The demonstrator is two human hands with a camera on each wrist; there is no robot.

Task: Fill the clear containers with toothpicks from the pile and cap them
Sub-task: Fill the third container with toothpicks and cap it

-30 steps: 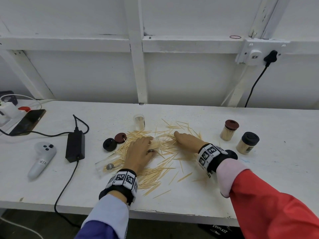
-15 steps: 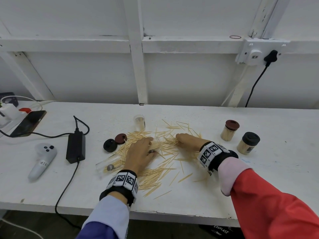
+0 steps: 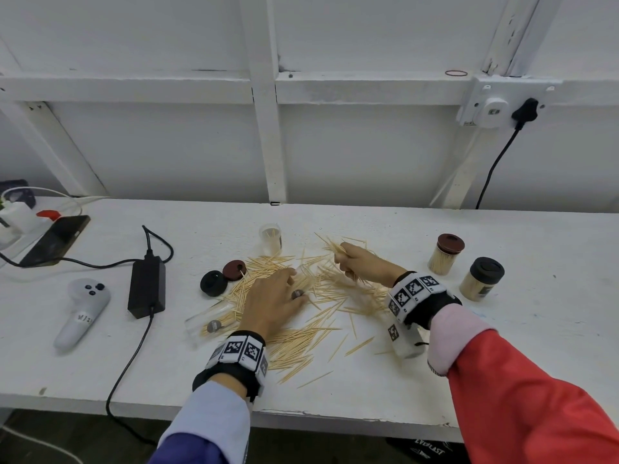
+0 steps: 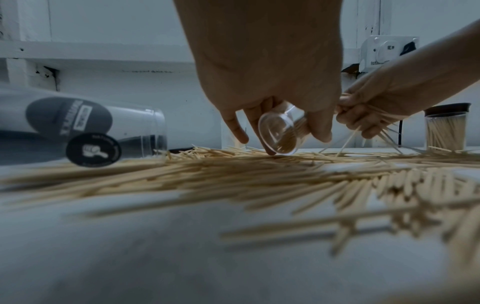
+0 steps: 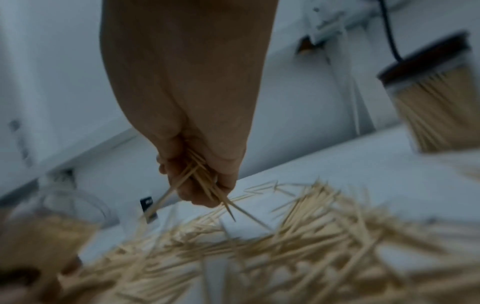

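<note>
From the head camera: at the middle of the white table [image 3: 435, 380], the left hand [image 3: 273, 301] curls over a small clear container [image 3: 303, 274] tipped on its side amid the toothpick pile [image 3: 301, 346], while the right hand [image 3: 363, 264] lifts a clenched bundle of toothpicks [image 3: 331, 246] just beyond the container's far side. Two capped, full containers [image 3: 445, 254] stand toward the right edge; two loose caps [image 3: 222, 277] lie left of the pile.

From the left wrist: fingers [image 4: 320, 127] and thumb pinch the container's wall [image 4: 279, 133], its base toward the camera and its mouth apparently toward the right hand's bundle [image 4: 363, 121]. The smooth plastic looks light and slippery, best held round its middle.

From the right wrist: the fist [image 5: 200, 174] is closed round the toothpicks [image 5: 205, 185], several splaying below. Thin, stiff and sharp, they would likely slip loose unless squeezed near mid-length.
</note>
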